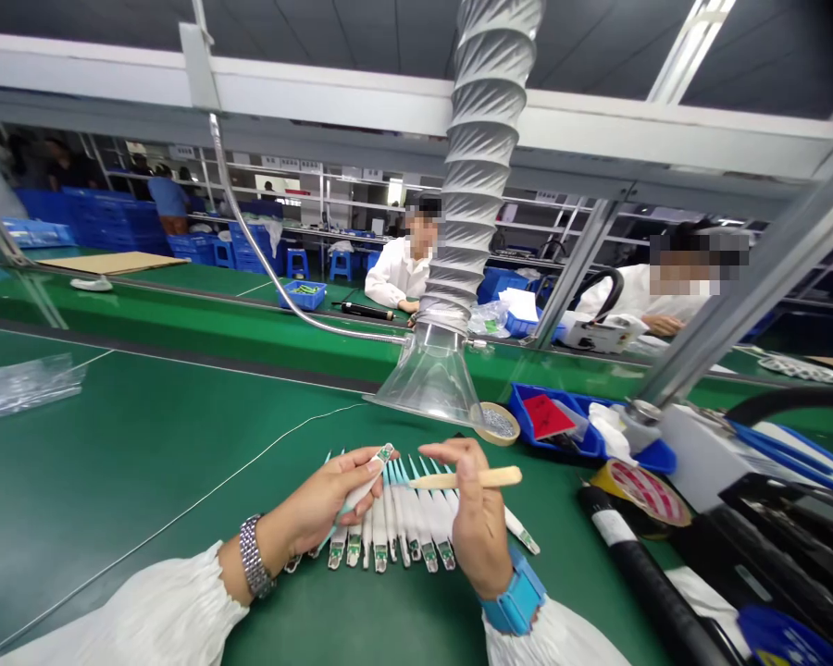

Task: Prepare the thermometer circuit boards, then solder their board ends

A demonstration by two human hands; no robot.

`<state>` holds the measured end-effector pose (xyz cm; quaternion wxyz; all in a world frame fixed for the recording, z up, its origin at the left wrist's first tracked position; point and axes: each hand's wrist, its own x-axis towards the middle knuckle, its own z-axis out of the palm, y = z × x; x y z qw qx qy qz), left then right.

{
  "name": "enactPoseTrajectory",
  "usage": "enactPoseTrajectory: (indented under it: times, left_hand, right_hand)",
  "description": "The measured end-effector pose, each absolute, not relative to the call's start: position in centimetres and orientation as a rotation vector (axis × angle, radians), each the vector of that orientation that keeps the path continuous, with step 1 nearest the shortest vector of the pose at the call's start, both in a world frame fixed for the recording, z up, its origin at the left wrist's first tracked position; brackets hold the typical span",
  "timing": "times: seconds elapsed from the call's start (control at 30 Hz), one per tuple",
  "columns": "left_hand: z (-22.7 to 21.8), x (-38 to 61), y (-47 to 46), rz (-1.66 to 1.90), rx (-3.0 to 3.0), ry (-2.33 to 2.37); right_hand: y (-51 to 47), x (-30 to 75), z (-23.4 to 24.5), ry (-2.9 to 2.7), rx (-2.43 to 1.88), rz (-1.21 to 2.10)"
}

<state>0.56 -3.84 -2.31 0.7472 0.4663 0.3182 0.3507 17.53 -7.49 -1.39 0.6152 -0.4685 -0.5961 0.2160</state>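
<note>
My left hand (340, 490) is closed around a white stick-shaped device (369, 486), which looks like a digital thermometer with a bare green circuit board at its upper end. Between the thumb and fingers of my right hand (478, 513) is a pale wooden stick (500, 477), its narrower end pointing left toward the device. Under and between both hands, several similar white devices (389, 518) lie fanned out on the green work surface (305, 615). Their light-blue pointed tips face away from me, and green boards show at their near ends.
A clear fume hood (434, 379) on a ribbed duct (490, 139) hangs just beyond my hands. A round dish (498, 424), blue bins (562, 421), a tape roll (642, 495) and a black tube-shaped tool (631, 573) are at right. Two co-workers (397, 268) sit opposite. A plastic bag (28, 384) lies left.
</note>
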Motion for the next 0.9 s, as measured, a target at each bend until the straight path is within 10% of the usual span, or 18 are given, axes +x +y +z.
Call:
enactPoseTrajectory:
  times: [0.6, 0.9]
  left_hand:
    - [-2.4, 0.7, -4.0, 0.807, 0.951, 0.628]
    - [-1.6, 0.5, -4.1, 0.846, 0.956, 0.618]
  right_hand:
    - [-6.1, 16.7, -3.7, -1.147, -1.055, 0.984]
    - [-7.3, 17.1, -2.7, -1.808, -0.797, 0.332]
